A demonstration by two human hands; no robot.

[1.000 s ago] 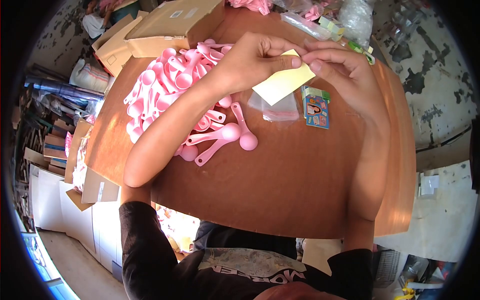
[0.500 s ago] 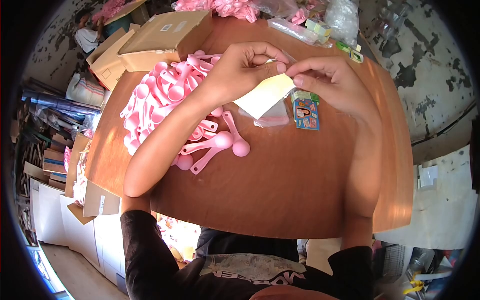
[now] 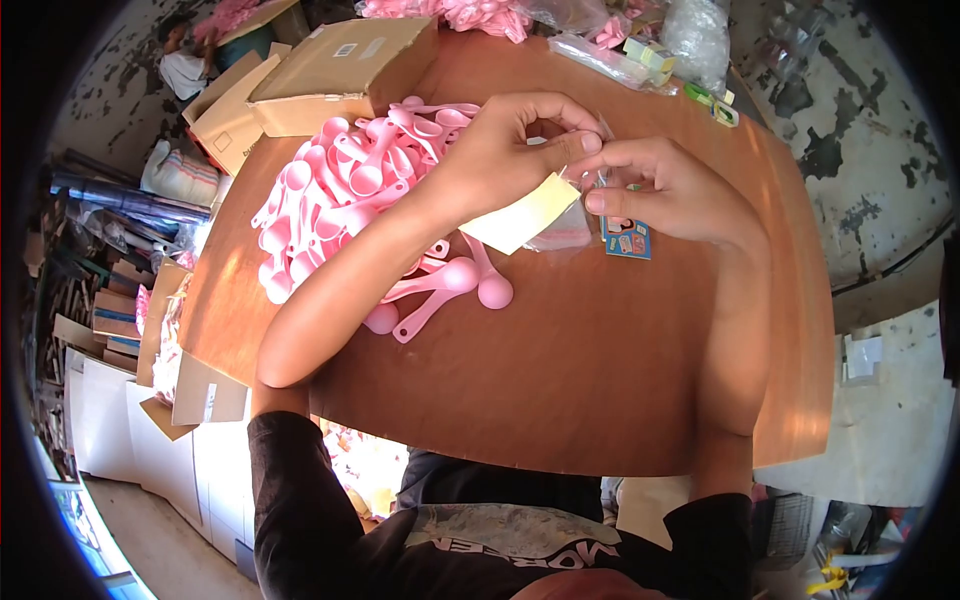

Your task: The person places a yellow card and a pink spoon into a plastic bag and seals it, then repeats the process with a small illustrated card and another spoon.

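Observation:
My left hand (image 3: 535, 145) is closed in a pinch above the table, with a pale yellow card (image 3: 520, 215) hanging below its fingers. A bit of clear plastic shows by its fingertips. Close beside it, my right hand (image 3: 665, 190) has its index finger near the left fingertips and its thumb held apart. On the table beneath lie a clear plastic bag (image 3: 568, 232) and a blue printed card (image 3: 628, 240), partly hidden by my right hand. Left of my hands is a heap of pink scoops (image 3: 325, 205), with a few loose scoops (image 3: 445, 285) lying nearer to me.
A cardboard box (image 3: 335, 75) stands at the table's back left. Along the far edge are pink items (image 3: 485, 15), clear plastic packs (image 3: 610, 65) and green-handled scissors (image 3: 715, 105). An open carton (image 3: 205, 390) sits left of the table (image 3: 560, 380). A person (image 3: 182, 70) is at the far left.
The yellow card has tipped downward and is clear of my right fingers. My right thumb has dropped away from the index finger. The camera view has shifted slightly.

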